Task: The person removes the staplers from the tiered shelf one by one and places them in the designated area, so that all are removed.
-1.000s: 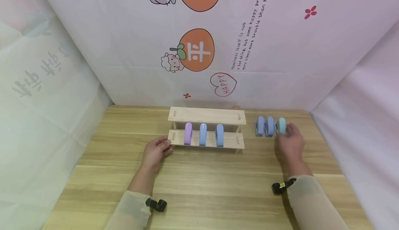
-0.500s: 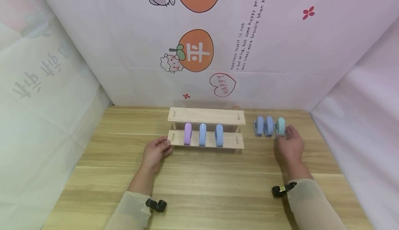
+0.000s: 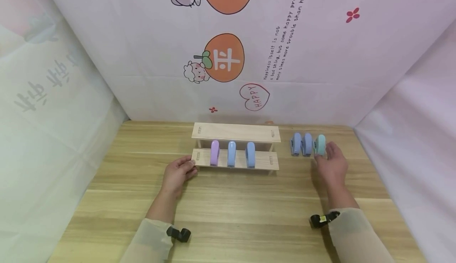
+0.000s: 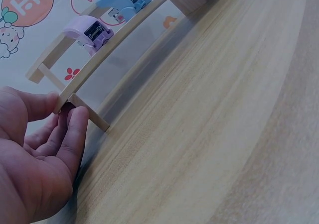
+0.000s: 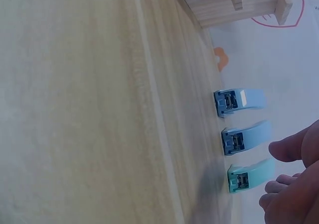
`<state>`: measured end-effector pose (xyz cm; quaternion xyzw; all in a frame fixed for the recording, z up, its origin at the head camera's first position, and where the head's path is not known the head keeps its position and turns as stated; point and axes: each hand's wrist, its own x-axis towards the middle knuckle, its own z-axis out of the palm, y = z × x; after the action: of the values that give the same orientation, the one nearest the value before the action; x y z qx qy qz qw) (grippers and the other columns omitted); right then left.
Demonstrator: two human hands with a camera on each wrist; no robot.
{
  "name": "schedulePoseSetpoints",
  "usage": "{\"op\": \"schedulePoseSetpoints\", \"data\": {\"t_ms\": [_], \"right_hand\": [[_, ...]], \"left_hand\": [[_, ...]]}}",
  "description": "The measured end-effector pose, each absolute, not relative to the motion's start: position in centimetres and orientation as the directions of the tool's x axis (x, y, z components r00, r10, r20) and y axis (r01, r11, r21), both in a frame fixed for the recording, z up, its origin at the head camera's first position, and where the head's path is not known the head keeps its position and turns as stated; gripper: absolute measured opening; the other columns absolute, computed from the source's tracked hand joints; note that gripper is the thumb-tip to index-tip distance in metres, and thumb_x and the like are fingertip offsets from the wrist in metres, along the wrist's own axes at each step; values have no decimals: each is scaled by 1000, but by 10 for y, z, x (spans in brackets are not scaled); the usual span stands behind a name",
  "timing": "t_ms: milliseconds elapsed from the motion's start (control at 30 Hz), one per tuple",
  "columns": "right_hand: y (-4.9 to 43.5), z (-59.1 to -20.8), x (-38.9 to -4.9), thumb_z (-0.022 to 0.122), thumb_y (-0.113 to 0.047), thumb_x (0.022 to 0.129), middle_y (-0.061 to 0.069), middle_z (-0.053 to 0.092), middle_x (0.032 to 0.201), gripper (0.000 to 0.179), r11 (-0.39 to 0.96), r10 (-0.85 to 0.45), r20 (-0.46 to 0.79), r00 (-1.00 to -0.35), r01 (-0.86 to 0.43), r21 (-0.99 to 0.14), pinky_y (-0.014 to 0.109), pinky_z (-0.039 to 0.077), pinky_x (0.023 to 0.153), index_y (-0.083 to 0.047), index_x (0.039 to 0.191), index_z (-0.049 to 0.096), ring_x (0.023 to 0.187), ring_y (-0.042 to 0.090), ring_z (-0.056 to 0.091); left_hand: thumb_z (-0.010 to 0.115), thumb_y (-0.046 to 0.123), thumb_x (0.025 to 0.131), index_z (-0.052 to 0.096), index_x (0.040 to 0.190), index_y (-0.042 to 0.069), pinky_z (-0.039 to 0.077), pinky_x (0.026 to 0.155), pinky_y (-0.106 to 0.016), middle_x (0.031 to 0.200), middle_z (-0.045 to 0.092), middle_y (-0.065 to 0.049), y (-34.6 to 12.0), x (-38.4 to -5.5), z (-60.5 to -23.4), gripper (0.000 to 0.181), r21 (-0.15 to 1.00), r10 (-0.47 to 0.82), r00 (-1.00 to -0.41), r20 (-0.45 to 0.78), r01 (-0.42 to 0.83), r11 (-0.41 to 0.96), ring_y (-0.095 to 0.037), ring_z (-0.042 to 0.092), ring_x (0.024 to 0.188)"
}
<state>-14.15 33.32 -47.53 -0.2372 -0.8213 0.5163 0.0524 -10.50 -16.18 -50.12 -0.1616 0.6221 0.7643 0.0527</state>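
On the lower board of a two-step wooden stand [image 3: 265, 160] sit one purple mini stapler [image 3: 214, 153] and two blue mini staplers [image 3: 231, 155]. My left hand [image 3: 178, 172] pinches the left end of this lower board between thumb and fingers, as the left wrist view shows. To the right of the stand, two periwinkle mini staplers [image 3: 306, 144] and a mint-green one [image 3: 320, 145] stand in a row on the table. Close at the green stapler's near right side is my right hand [image 3: 333, 167], thumb and fingers spread apart with nothing gripped.
The stand's upper board [image 3: 236, 132] bears nothing. Behind the wooden table [image 3: 242, 207] rises a white printed cloth [image 3: 303, 96], with white sheets on both sides. Black cameras are strapped at both wrists.
My right hand has drawn back slightly from the green stapler, so more of it shows, and the stapler stands a touch farther left. My left hand has stayed at the stand.
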Motion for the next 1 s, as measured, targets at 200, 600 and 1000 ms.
{"op": "schedulePoseSetpoints", "data": {"t_ms": [200,600,1000], "right_hand": [[329,-474,-137,64,-10,100,7,27,167,79,347,440,-134,-888,306,-887,38,28,128,-15,166,20,153,23,29],[312,-472,-127,67,-11,99,5,26,168,81,345,400,-135,-906,285,-894,43,28,128,-17,165,21,154,24,28],[293,-465,-118,69,-7,97,8,30,167,81,333,375,-111,-921,245,-910,42,29,128,-14,164,25,153,25,31]], "left_hand": [[66,4,99,59,134,-9,64,93,-33,126,63,-23,-162,-105,-501,38,933,-123,-942,-313,-280,-226,-24,70,99],[66,6,100,57,136,-10,63,97,-35,129,63,-24,-161,-105,-499,40,935,-119,-941,-315,-286,-211,-26,69,103],[67,5,99,60,133,-8,64,93,-33,125,65,-21,-161,-105,-500,37,931,-126,-937,-326,-296,-213,-25,70,100]]}}
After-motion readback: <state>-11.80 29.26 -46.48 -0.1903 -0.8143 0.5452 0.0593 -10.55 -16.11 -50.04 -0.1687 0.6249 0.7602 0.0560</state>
